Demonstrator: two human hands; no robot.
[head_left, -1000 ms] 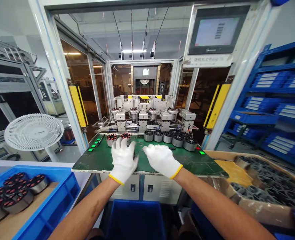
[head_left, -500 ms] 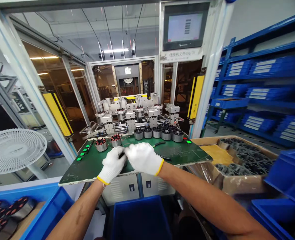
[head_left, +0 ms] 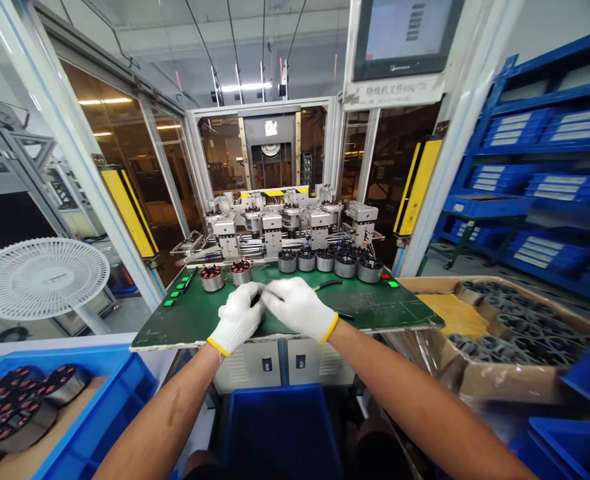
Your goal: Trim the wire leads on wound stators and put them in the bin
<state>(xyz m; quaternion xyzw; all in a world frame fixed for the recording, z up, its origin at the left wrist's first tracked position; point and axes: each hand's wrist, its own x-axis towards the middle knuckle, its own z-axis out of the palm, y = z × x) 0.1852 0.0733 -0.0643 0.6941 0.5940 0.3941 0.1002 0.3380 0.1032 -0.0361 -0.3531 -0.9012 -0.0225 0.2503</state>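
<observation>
My left hand, in a white knit glove with a yellow cuff, is closed around a dark motor stator, mostly hidden by the gloves. My right hand, gloved the same way, is closed, with its fingertips pinched together over that stator; whatever they hold is too small to make out. Both hands are above the front of the green worktable. Just behind my left hand stand two stators wound with copper, a left one and a right one. Beyond my right hand lie dark-handled pliers.
Several unwound stators stand along the table's back, before a winding machine. Blue bins hold wound stators at lower left. A carton of grey stators is at right. A white fan stands left.
The view has shifted, so the table and machine sit differently in the picture. My hands stay together at the stator, with the right fingertips still pinched over it.
</observation>
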